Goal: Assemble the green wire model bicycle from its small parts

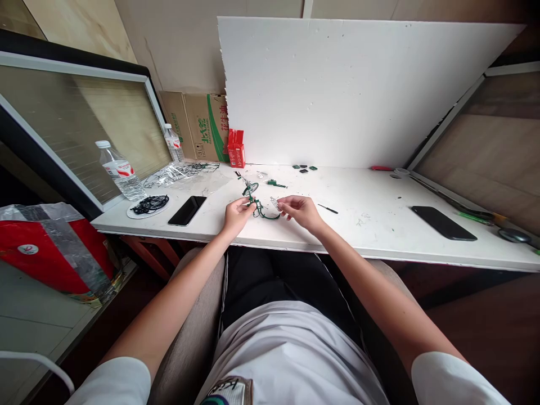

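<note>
My left hand (237, 214) and my right hand (300, 211) meet over the near edge of a white table (371, 225). Both pinch a thin green wire (265, 214) that loops between them. The left fingers close on the end that leads up to a small round green and clear part (250, 188). The right fingertips close on a small clear piece (275, 202) at the wire's other end. A loose green part (276, 184) lies just beyond the hands.
A black phone (187, 210) lies left of my hands, another (444, 223) at the right. Two water bottles (121, 172), a white disc with black wire (148, 206), clear bags (179, 173), a red box (236, 148) and small dark parts (304, 167) sit farther back.
</note>
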Demonstrator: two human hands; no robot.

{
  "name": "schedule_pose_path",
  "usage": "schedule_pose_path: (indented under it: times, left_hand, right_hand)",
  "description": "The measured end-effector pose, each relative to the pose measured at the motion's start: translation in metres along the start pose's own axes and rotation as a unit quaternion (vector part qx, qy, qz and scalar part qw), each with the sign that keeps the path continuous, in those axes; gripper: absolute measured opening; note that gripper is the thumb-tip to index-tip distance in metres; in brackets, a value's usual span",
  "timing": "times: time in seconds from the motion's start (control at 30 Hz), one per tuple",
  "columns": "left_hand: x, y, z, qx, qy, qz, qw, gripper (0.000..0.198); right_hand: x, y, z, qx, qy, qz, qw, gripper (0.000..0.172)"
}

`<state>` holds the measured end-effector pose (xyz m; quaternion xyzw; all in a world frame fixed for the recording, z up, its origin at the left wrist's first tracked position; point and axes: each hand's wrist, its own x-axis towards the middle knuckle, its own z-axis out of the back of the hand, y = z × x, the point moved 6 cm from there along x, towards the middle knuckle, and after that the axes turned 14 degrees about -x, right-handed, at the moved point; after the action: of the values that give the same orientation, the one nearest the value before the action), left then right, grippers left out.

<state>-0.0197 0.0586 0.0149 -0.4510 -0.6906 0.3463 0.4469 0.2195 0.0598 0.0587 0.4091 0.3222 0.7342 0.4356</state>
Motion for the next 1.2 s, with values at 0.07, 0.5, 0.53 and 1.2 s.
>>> schedule_pose_path:
  times: [0.07, 0.5, 0.53, 1.2]
  left_hand:
    - [-0.001, -0.001, -0.001, 0.002, 0.001, -0.002, 1.000, 0.053]
    - [-0.010, -0.005, -0.011, 0.029, 0.045, -0.019, 0.998, 0.048]
    - [-0.010, -0.005, -0.012, 0.031, 0.046, -0.022, 0.998, 0.048]
    - [-0.011, -0.007, -0.009, 0.082, 0.042, -0.074, 0.993, 0.041]
  right_hand:
    - [-0.003, 0.003, -0.020, 0.036, 0.011, 0.007, 0.999, 0.059]
    - [-0.008, -0.006, -0.049, 0.099, 0.024, -0.020, 0.995, 0.056]
    - [-0.008, -0.006, -0.049, 0.093, 0.025, -0.018, 0.995, 0.056]
    - [-0.007, -0.010, -0.051, 0.085, 0.036, -0.018, 0.996, 0.055]
